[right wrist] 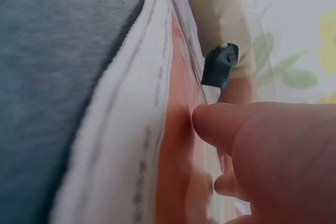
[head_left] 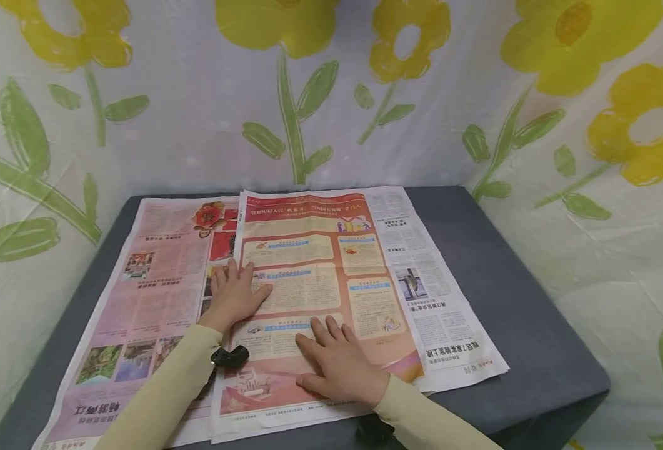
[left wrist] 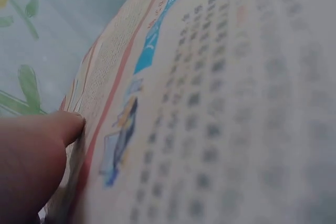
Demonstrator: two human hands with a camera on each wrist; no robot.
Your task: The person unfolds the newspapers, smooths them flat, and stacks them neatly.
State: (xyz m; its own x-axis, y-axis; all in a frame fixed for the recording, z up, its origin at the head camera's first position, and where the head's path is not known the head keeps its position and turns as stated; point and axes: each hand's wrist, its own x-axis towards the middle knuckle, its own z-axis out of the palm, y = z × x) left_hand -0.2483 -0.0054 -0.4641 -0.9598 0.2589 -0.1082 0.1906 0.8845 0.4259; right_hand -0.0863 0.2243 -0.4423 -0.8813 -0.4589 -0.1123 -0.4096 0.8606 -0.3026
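A newspaper page (head_left: 286,294) printed in red and orange lies flat in the middle of the table, folded or stacked over other sheets. My left hand (head_left: 234,298) rests on its left edge with the fingers spread and pointing away. Lower and to the right, my right hand (head_left: 339,362) lies on the same page, fingers spread toward the far left. In the left wrist view the left thumb (left wrist: 68,127) touches the printed paper. The right wrist view shows the right thumb (right wrist: 215,124) on the orange print near the white lower margin.
A pinkish newspaper sheet (head_left: 157,294) lies to the left, partly under the red page. At the right a black-and-white printed sheet (head_left: 449,312) sticks out from beneath. All lie on a dark grey table (head_left: 533,350). A flowered curtain (head_left: 185,125) hangs behind and at both sides.
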